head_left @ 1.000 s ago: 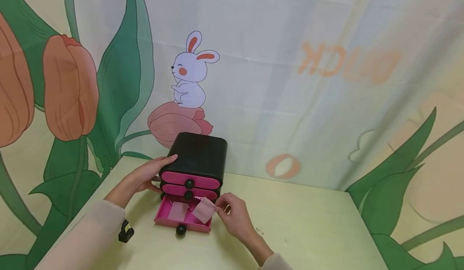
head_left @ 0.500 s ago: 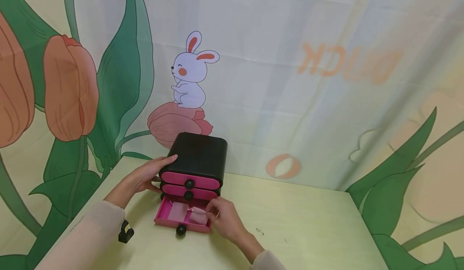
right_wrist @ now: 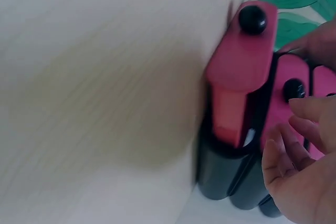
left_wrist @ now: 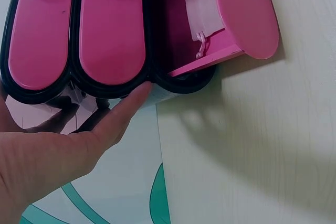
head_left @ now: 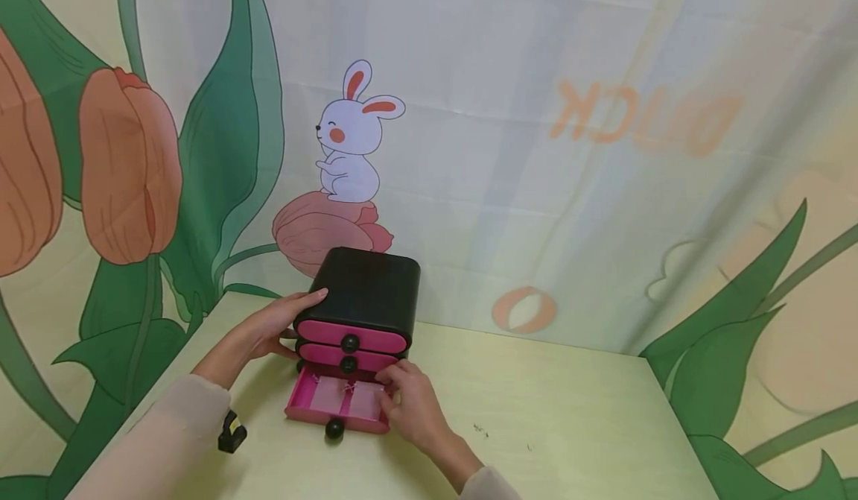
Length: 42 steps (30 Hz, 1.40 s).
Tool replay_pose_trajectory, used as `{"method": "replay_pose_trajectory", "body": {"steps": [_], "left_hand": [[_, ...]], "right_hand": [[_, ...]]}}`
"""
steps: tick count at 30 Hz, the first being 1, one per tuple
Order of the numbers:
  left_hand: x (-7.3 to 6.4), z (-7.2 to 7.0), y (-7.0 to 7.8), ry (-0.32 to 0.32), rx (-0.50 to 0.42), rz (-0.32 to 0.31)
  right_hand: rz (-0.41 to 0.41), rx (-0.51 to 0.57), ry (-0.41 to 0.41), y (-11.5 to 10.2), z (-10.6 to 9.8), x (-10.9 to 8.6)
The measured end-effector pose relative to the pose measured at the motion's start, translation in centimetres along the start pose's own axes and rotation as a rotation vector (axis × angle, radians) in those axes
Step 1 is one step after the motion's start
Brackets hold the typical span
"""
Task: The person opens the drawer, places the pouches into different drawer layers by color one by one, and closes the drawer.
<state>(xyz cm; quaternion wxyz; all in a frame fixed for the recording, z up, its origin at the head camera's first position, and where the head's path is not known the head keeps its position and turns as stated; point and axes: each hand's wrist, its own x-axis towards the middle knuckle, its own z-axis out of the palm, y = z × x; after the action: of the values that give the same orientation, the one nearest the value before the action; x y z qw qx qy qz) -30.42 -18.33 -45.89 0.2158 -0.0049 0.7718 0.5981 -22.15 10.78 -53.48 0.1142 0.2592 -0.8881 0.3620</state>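
Observation:
A black mini drawer cabinet (head_left: pixel 369 288) with pink drawer fronts and round black knobs stands on the table. Its bottom drawer (head_left: pixel 308 414) is pulled out; the two above are closed. Two small pale pink drawstring pouches lie side by side inside, a left pouch (head_left: pixel 327 394) and a right pouch (head_left: pixel 366 402). My left hand (head_left: pixel 275 325) grips the cabinet's left side, fingers spread between top and lower edge. At the drawer's right end is my right hand (head_left: pixel 414 403), its fingers loosely bent; in the right wrist view the fingers (right_wrist: pixel 294 150) hold nothing.
The pale table (head_left: pixel 570 410) extends to the right, with small dark marks (head_left: pixel 480 431) on it. A curtain (head_left: pixel 469 187) printed with tulips and a rabbit hangs right behind the cabinet. A small black piece (head_left: pixel 231 433) with a yellow patch shows beside the left sleeve.
My right hand has lowered the right pouch into the drawer and let go of it; the pouch now lies flat. The left hand has stayed on the cabinet.

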Motion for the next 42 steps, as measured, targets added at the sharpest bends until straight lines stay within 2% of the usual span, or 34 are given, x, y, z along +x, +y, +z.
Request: {"method": "replay_pose_trajectory", "body": {"steps": [5, 7, 10, 13, 16, 19, 24, 33, 37, 42], "left_hand": [[0.0, 0.0, 0.1, 0.003, 0.012, 0.009], [-0.1, 0.1, 0.1, 0.002, 0.02, 0.014], [-0.1, 0.1, 0.1, 0.001, 0.022, 0.02], [0.0, 0.1, 0.1, -0.002, 0.023, 0.026], [0.1, 0.1, 0.1, -0.003, 0.021, 0.031], [0.0, 0.2, 0.1, -0.003, 0.02, 0.027], [0.0, 0.1, 0.2, -0.006, 0.021, 0.026], [-0.2, 0.2, 0.1, -0.011, 0.014, 0.021], [-0.2, 0.2, 0.0, -0.007, 0.014, 0.024], [-0.2, 0.5, 0.0, -0.015, 0.001, 0.038]], "right_hand": [[0.074, 0.223, -0.089, -1.9, 0.3, -0.8], [0.152, 0.328, -0.146, -2.4, 1.0, -1.5], [0.251, 0.43, -0.203, -2.7, 2.3, -2.6], [0.366, 0.474, -0.228, -2.7, 3.6, -3.4], [0.464, 0.495, -0.212, -2.7, 4.6, -4.1], [0.524, 0.512, -0.169, -2.9, 5.5, -4.5], [0.545, 0.549, -0.079, -3.4, 6.9, -4.2], [0.584, 0.606, 0.102, -3.6, 8.1, -1.9], [0.579, 0.606, 0.118, -2.7, 8.0, -0.7], [0.536, 0.579, 0.118, -1.3, 7.7, 0.6]]}}
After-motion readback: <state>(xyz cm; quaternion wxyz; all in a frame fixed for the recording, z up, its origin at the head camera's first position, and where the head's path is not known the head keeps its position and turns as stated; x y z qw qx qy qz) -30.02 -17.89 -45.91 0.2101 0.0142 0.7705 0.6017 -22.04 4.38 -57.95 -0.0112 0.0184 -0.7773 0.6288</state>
